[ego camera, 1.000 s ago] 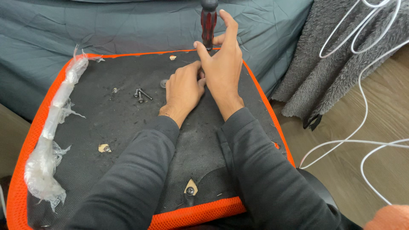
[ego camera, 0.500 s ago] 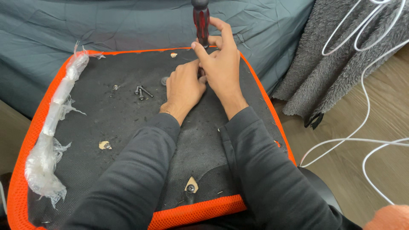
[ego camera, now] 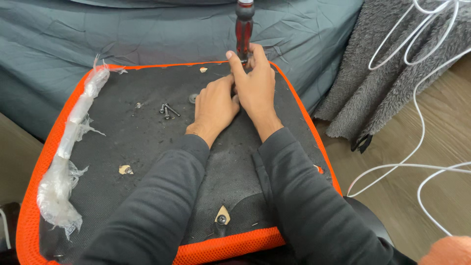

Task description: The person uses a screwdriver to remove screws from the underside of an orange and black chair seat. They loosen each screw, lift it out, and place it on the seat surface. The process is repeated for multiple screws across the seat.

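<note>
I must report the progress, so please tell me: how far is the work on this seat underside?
Done: one bolt sits in its hole near the front edge. In hand: the right hand holds the red screwdriver upright while the left hand steadies its base. Left: loose bolts and an open hole.

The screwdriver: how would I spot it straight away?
Find the black, orange-edged seat panel. At its far edge, the right hand grips the upright screwdriver. Its glossy red handle with a black cap sets it apart from the loose bolts.

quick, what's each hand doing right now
Left hand: curled on the black seat underside at the screwdriver's base; grip hidden, cannot tell.
Right hand: closed around the red-handled screwdriver.
</note>
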